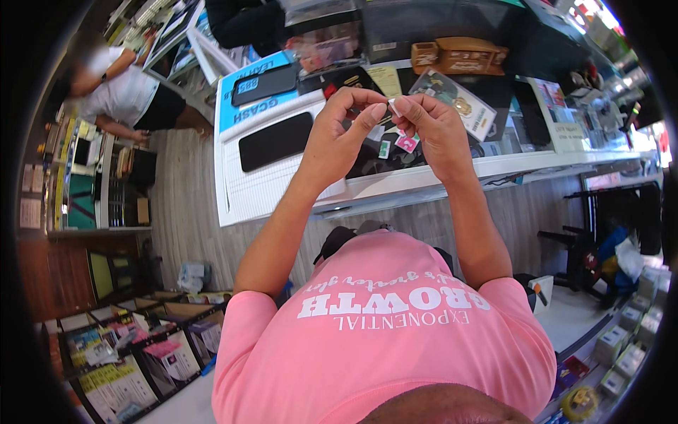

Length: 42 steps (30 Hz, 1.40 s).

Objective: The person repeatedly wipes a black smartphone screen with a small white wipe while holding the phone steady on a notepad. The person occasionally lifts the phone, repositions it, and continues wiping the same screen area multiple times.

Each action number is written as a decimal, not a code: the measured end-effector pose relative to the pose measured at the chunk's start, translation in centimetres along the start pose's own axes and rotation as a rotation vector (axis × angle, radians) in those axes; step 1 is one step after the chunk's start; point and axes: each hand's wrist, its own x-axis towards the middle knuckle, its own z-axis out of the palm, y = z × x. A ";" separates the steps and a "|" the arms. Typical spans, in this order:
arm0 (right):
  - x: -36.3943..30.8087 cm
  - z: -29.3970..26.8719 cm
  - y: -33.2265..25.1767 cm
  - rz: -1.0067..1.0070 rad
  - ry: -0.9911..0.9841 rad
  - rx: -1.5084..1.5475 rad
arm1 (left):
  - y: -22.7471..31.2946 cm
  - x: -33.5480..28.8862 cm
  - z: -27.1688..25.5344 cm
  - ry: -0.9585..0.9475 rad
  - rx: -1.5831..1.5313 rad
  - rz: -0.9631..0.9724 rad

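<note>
Over the counter's near edge, my left hand (339, 134) and my right hand (438, 134) meet with thumbs and forefingers pinched. Between the fingertips is a small white piece (395, 107), possibly a card, partly covered by my right thumb. My left fingertips close at its left side; how much they cover is hidden. Just below on the dark countertop lie a pink chip-sized card (407, 142) and a green and white one (384, 149). A black smartphone (275, 142) rests on a lined notebook (244, 185) left of my left hand.
Another black phone (265, 83) lies on a blue printed sheet (227, 113). Behind my hands are a brown wooden holder (462, 55) and a plastic-sleeved package (455, 102). A person in a white shirt (127, 92) stands far left. Compartmented bins (141, 346) fill the lower left.
</note>
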 end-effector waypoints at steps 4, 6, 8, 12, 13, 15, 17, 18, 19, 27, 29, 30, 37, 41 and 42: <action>0.9 2.5 0.4 0.069 -0.090 -0.103 | 0.0 -1.5 -1.8 0.072 0.056 0.042; 0.9 3.7 0.9 0.073 -0.131 -0.100 | -0.4 -2.2 -2.8 0.118 0.001 -0.022; 0.9 5.1 1.0 0.083 -0.159 -0.087 | -0.9 -3.0 -3.8 0.197 -0.089 -0.029; 0.7 7.2 1.2 0.057 -0.242 -0.152 | -1.0 -4.6 -5.6 0.271 -0.161 0.006; 0.8 7.6 1.2 0.057 -0.270 -0.166 | -1.0 -4.9 -6.0 0.276 -0.186 0.005; 0.8 8.9 1.6 0.032 -0.294 -0.174 | -0.9 -5.7 -7.3 0.262 -0.224 0.022; 0.9 10.1 1.7 0.005 -0.295 -0.241 | -0.6 -6.4 -8.8 0.272 -0.193 -0.003; 0.8 10.8 2.0 0.018 -0.284 -0.254 | -0.5 -6.8 -9.7 0.275 -0.178 -0.016; 0.9 11.4 2.1 0.029 -0.275 -0.274 | -0.5 -7.1 -10.5 0.269 -0.177 -0.013; 0.5 17.1 3.3 0.010 -0.293 -0.377 | -1.4 -9.0 -16.9 0.170 0.041 0.082; 0.3 18.2 3.9 0.017 -0.310 -0.395 | -2.4 -9.5 -18.1 0.162 0.078 0.117; 0.0 18.8 4.0 0.028 -0.313 -0.456 | -2.6 -9.9 -18.7 0.165 0.024 0.074; -1.0 23.0 6.0 0.008 -0.199 -0.138 | -2.6 -11.3 -20.8 0.192 -0.386 -0.104; -0.7 23.3 6.8 0.062 -0.197 -0.118 | -2.8 -12.0 -21.5 0.179 -0.375 -0.089; -0.7 23.4 6.7 0.079 -0.197 -0.116 | -2.7 -12.0 -21.6 0.183 -0.335 -0.072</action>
